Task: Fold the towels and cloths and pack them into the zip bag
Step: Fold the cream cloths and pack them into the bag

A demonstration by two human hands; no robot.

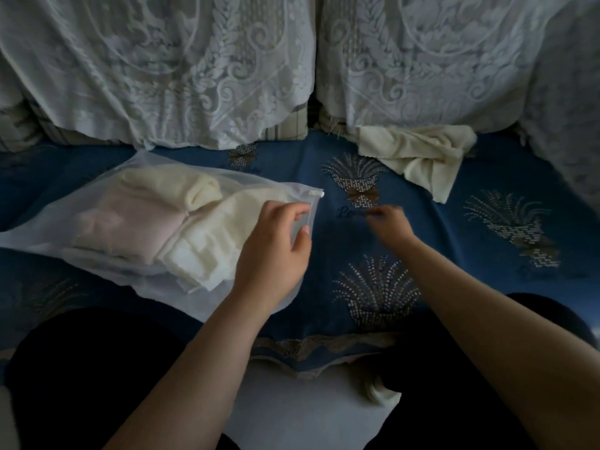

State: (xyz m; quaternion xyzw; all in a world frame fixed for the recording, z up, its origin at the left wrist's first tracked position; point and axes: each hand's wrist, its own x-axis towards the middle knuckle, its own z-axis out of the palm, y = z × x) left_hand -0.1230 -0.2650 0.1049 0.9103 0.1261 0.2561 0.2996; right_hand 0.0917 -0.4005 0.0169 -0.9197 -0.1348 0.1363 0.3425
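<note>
A frosted zip bag (58, 228) lies on the blue sofa seat at the left, its zip edge facing right. Inside it I see a folded pink cloth (130, 219) and cream cloths (207, 241). My left hand (276, 245) pinches the bag's zip edge near its right end, just below the white slider (316, 193). My right hand (388, 222) hovers blurred just right of the bag, fingers curled, with nothing seen in it. A crumpled cream cloth (422, 154) lies loose at the back right of the seat.
The blue patterned seat cover (373, 287) stretches across the view. White lace-covered back cushions (194, 66) stand behind it. My dark-clothed knees (81, 368) sit against the seat's front edge.
</note>
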